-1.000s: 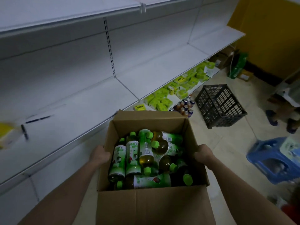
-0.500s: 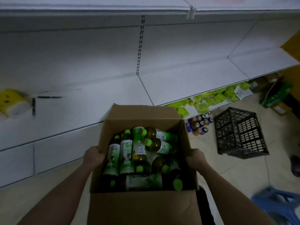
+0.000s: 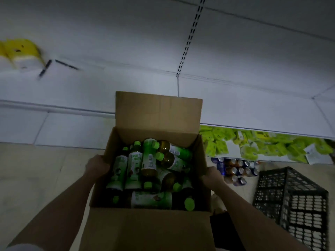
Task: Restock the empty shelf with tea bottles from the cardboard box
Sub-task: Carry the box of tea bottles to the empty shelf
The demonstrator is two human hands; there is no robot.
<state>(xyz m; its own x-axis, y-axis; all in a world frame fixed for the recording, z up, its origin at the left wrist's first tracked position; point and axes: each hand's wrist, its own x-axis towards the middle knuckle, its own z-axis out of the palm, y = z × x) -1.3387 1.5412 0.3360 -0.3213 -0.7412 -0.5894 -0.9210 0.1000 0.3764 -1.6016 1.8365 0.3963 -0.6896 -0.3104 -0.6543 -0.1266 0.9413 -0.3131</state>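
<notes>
Tea bottles lie jumbled in the open cardboard box, held up in front of the white shelf. Left hand grips the box's left wall, right hand its right wall. Black crate on floor, right.

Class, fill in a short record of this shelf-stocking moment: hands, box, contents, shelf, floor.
left hand: grips the left wall of the cardboard box
right hand: grips its right wall
contents: tea bottles, green caps, lying jumbled
shelf: white, bare ahead of the box; yellow pack at far left
floor: black crate at right
</notes>
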